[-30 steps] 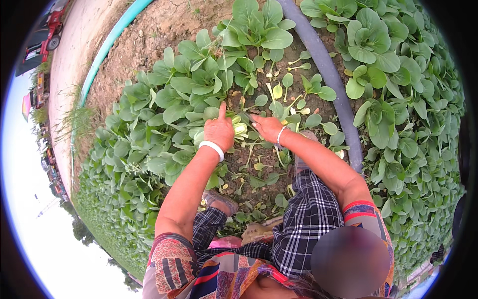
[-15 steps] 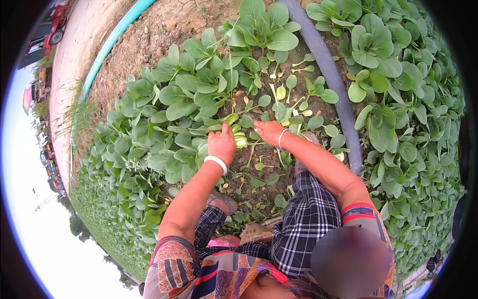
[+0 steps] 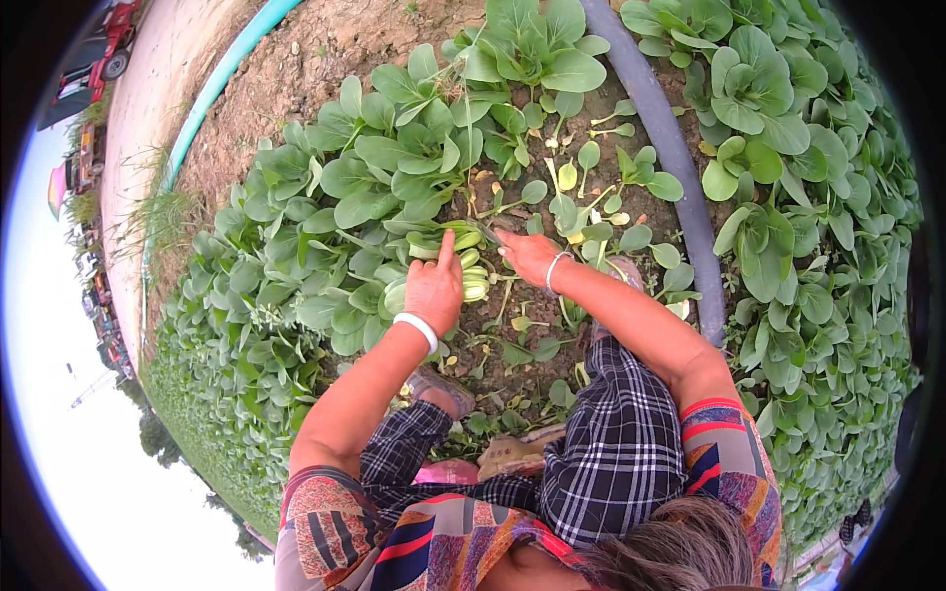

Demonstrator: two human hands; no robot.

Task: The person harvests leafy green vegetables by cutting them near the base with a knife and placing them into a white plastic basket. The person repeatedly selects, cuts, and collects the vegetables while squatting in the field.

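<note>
Cut bok choy heads (image 3: 475,285) lie in a small pile with pale green stalks to the right, leaves to the left. My left hand (image 3: 435,294), a white bangle at its wrist, is at this pile. Its index finger stretches over the stalk of the uppermost bok choy (image 3: 461,236); the other fingers curl down among the leaves, partly hidden. Just right of the stalk ends, my right hand (image 3: 530,259) is closed, palm down. A thin grey blade-like piece (image 3: 490,235) sticks out from its fingertips towards the stalk; its handle is hidden.
Rooted bok choy plants (image 3: 419,163) grow densely at the left, with more (image 3: 754,89) beyond a dark grey hose (image 3: 665,148) at the right. Loose and yellowed leaves (image 3: 568,177) litter the soil. A teal hose (image 3: 222,84) runs beside a dirt path. My shoes (image 3: 443,392) flank the soil patch.
My left index finger has straightened across the uppermost stalk. The right hand stays beside the stalk ends, its blade-like piece now clearer. The view has shifted slightly.
</note>
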